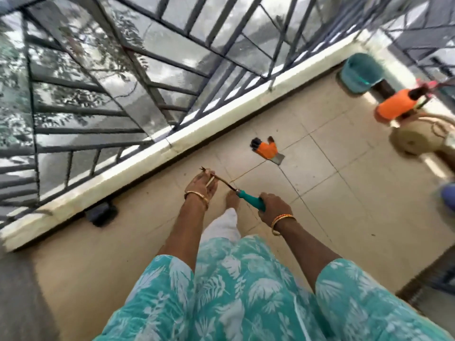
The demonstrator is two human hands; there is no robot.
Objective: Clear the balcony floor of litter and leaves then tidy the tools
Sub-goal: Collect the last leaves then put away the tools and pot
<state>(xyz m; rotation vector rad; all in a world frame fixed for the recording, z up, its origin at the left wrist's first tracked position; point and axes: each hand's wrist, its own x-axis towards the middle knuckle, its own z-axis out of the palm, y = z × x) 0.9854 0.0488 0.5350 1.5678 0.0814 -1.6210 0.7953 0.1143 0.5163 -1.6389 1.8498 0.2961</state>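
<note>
- The fingers (272, 201) of the right hand (274, 207) are curled tightly round the teal handle of a small hand rake (242, 195), which is held out over the tiled floor (344, 173).
- The rusty shaft of the tool is steadied by the left hand (200, 184); its fingers are loosely bent about the metal, and the pronged tip is seen poking out past them toward the parapet (152, 153). How firmly that hand grips cannot be told through the blur.
- An orange glove (267, 148) with dark fingertips is left lying on the tiles, well apart from the hands, near the parapet.
- Further off, at the right, a teal bucket (360, 72), an orange spray bottle (396, 107) and a beige round vessel (416, 141) are grouped together by the corner.
- Only a few dark specks of litter are seen on the floor — so the sweeping stage is judged largely done, and the tidying of tools is judged to be the step in hand.
- The next move is expected to call for the hand rake to be carried toward the grouped items and set down there, and for the glove to be gathered up — a stoop and a free hand would be needed.
</note>
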